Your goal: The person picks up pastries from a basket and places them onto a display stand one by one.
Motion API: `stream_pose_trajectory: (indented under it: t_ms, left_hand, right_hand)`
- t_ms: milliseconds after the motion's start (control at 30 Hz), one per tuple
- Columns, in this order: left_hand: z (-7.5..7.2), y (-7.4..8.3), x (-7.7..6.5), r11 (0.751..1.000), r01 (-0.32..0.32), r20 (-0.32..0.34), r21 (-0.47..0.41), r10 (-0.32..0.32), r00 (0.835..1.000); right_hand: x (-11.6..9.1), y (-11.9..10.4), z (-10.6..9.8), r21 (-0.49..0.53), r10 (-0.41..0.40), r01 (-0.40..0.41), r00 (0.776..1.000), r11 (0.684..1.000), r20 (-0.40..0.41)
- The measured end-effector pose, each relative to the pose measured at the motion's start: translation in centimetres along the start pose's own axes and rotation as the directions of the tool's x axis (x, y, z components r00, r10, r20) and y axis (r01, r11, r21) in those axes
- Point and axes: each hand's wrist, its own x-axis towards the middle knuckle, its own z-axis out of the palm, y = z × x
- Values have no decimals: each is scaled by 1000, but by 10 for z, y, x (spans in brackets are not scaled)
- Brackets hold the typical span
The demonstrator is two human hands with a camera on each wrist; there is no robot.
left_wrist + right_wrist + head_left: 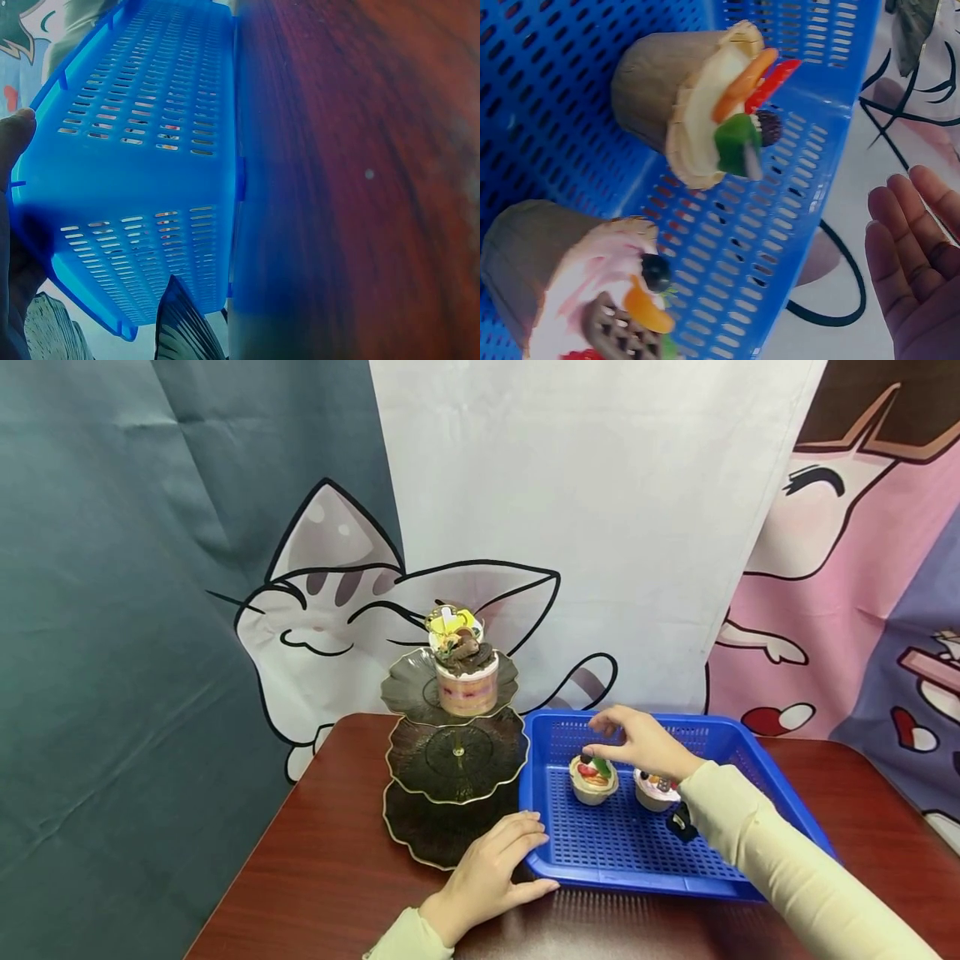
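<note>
My left hand (pixel 491 872) holds the near left corner of the blue plastic basket (pixel 630 883), fingers over the left rim and thumb along the front one. My right hand (pixel 637 743) hangs over the basket with parted, slightly bent fingers and nothing between them. Just below its fingertips sits a cream fruit tart (pixel 591 787) with a green leaf, red and orange slices and a dark berry. Beside it, under the wrist, is a pink cream tart (pixel 592 285) with a blueberry, an orange segment and a waffle piece. Both tarts stand on the basket floor.
Left of the basket stands a three-tier dark plate stand (pixel 459 785) with gold scalloped rims. Its top plate carries a chocolate-topped layered cake cup (pixel 468 689), with a yellow-topped cake (pixel 450 620) behind. A cartoon-printed curtain (pixel 600 485) closes off the red-brown table (pixel 315 860).
</note>
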Motion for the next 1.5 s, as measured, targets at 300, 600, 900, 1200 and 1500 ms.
stream_pose_trajectory:
  t_ms: [300, 600, 900, 1200, 1500]
  left_hand:
    - [3, 0, -1, 1000, -7, -4, 5, 7, 1000]
    - [3, 0, -1, 1000, -13, -14, 8, 13, 1000]
    - [2, -1, 0, 1000, -5, -7, 1, 5, 1000]
    - [2, 0, -1, 1000, -3, 2, -3, 3, 1000]
    - [2, 0, 0, 1000, 11, -3, -14, -11, 1000]
  right_hand:
    - [-3, 16, 12, 5, 24, -24, 1000, 1000, 10]
    - [-5, 29, 23, -41, 16, -14, 999, 999, 34]
    - [-2, 37, 31, -143, -1, 10, 998, 990, 65]
    - [-4, 40, 38, -191, 5, 6, 998, 982, 60]
    - [-3, 43, 41, -213, -18, 39, 995, 976, 101]
